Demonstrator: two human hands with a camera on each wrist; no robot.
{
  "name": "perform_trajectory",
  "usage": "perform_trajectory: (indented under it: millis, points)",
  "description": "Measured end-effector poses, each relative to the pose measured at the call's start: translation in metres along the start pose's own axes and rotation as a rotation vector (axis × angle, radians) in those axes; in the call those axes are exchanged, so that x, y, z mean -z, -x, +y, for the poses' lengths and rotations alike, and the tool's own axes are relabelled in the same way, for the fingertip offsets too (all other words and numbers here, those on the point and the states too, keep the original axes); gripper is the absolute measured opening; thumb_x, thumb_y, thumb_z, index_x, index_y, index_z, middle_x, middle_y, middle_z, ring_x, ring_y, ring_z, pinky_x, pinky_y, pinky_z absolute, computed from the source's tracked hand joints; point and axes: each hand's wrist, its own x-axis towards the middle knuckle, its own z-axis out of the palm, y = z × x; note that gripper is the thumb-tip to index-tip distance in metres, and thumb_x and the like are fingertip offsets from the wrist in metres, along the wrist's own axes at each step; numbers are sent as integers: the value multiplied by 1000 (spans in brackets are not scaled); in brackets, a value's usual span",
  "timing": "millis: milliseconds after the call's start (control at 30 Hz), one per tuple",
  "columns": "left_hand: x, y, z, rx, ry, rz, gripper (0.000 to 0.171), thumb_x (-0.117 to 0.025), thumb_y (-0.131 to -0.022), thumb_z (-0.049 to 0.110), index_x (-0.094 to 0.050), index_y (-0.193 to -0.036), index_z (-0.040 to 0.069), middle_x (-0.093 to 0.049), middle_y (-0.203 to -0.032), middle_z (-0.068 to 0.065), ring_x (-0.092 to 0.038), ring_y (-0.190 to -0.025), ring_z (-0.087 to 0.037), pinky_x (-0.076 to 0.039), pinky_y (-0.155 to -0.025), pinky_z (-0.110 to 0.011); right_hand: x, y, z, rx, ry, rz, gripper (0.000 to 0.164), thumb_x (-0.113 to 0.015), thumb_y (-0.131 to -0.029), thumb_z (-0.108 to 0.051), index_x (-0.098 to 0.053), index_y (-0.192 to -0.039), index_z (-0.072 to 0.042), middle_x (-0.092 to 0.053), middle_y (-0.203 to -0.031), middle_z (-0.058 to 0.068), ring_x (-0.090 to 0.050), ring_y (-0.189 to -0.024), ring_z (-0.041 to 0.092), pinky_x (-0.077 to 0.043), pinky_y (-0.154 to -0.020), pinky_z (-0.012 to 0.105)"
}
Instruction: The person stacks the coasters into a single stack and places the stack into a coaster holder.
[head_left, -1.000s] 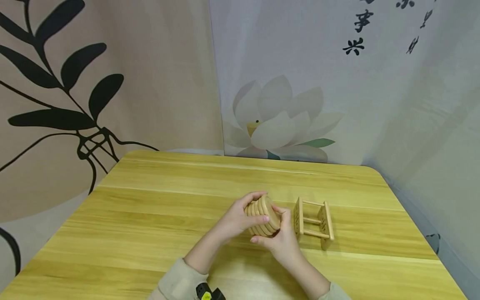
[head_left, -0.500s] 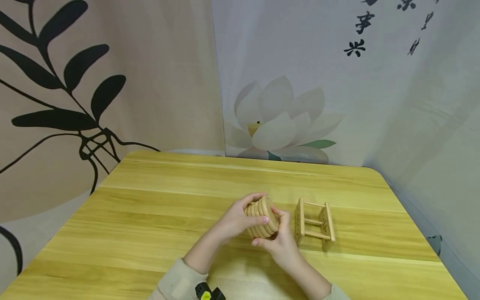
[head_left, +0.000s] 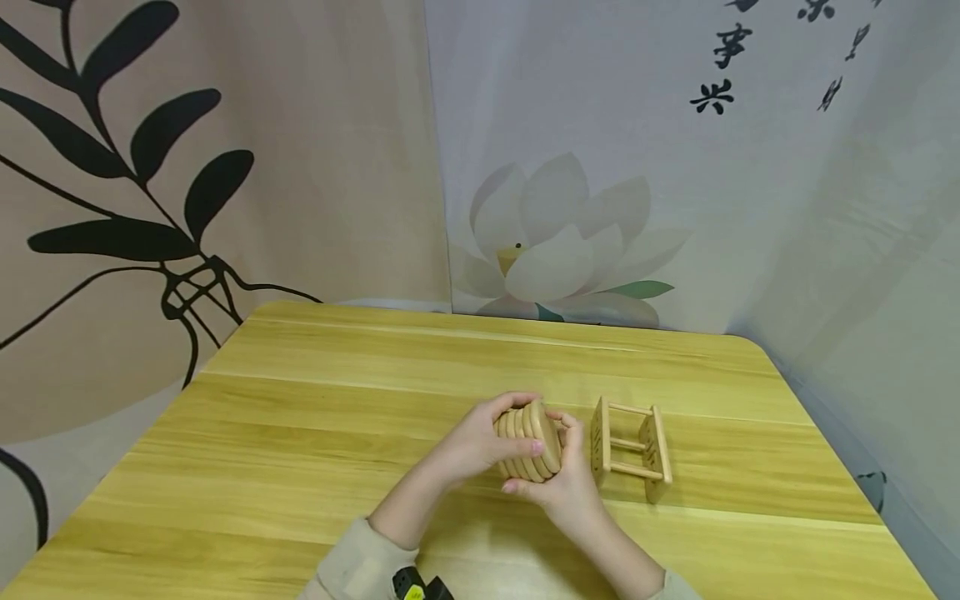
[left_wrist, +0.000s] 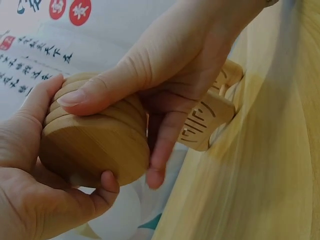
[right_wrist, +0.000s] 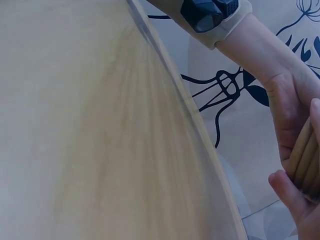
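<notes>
Several round wooden discs, stacked like coasters [head_left: 550, 435], are held between both hands above the table. My left hand [head_left: 471, 442] grips the stack from the left, its thumb across the near side and its fingers over the top. On the right side, my right hand [head_left: 568, 492] holds the stack with its thumb low and its fingers at the far edge. In the left wrist view the plain end face of the coasters [left_wrist: 95, 150] shows. Only part of the coasters [right_wrist: 305, 155] appears at the right wrist view's edge.
A small wooden rack [head_left: 657, 454] with slotted end panels and dowel bars stands just right of my right hand. The wood-grain table [head_left: 300, 467] extends around. Behind it hangs a printed cloth [head_left: 570, 100] with leaves, a lotus and writing.
The coaster stack has turned and dropped slightly in both hands, so its end disc faces more to the right. Otherwise the hands keep their places; the rack stays still.
</notes>
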Motion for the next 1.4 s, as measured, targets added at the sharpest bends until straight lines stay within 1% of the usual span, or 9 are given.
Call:
perform_trajectory:
  millis: [100,167,367,500,600,767,933,1167,1400]
  points:
    - [0,0,1,4,2,-24,63,-76,-83,16,-48,-139,13,-58,-118,-6,-57,-101,-23,-51,-83,-36,1,2,-1,-9,62,-9,117,-89,-63,-22,-11,-151,-23,-41,-129,22,-54,-104,33,-51,-82,38]
    - [-1,0,1,4,6,-39,63,-76,-83,15,-48,-139,13,-57,-118,-6,-57,-102,-23,-51,-83,-37,1,3,-1,-14,96,-9,120,-88,-63,-22,-9,-153,-27,-42,-131,23,-55,-105,33,-51,-82,37]
    - [-1,0,0,16,23,-53,64,-77,-82,12,-48,-138,10,-57,-118,-9,-56,-103,-26,-51,-83,-37,1,4,-2,-44,73,-7,109,-88,-66,-16,-21,-150,-34,-46,-126,24,-59,-97,32,-54,-75,36]
    - [-3,-1,-2,20,18,-49,64,-78,-81,11,-48,-137,7,-57,-116,-10,-57,-100,-25,-51,-82,-36,2,3,-4,-67,37,0,104,-88,-66,-12,-26,-147,-29,-46,-126,20,-57,-97,32,-54,-72,37]
    - [-5,-1,-2,11,47,-50,63,-77,-81,9,-48,-137,5,-58,-114,-11,-58,-98,-24,-52,-81,-36,3,3,-6,-69,8,6,102,-88,-66,-9,-28,-146,-29,-46,-126,18,-57,-96,32,-55,-71,37]
    - [-9,-4,1,-5,96,-38,61,-77,-81,7,-49,-135,7,-58,-115,-12,-58,-98,-26,-52,-81,-36,5,0,-8,-52,-15,24,98,-86,-67,-4,-31,-143,-31,-45,-125,18,-56,-96,31,-55,-71,38]
    - [-14,-8,8,-1,113,-2,59,-78,-79,8,-52,-132,11,-55,-118,-12,-57,-100,-29,-52,-79,-37,8,-2,-10,-48,-43,54,97,-85,-67,1,-31,-142,-32,-46,-124,17,-55,-98,31,-54,-74,39]
    - [-20,-14,14,-6,197,22,53,-76,-80,6,-50,-126,5,-56,-114,-13,-58,-95,-24,-53,-76,-35,10,-3,-15,-49,-103,85,96,-80,-70,6,-28,-143,-28,-43,-115,17,-56,-96,31,-55,-74,38]
    - [-18,-16,14,-15,273,12,51,-72,-80,3,-52,-126,0,-57,-114,-15,-58,-95,-23,-51,-77,-30,10,-2,-20,-57,-104,93,94,-80,-72,3,-28,-144,-27,-39,-119,21,-55,-95,32,-55,-72,38]
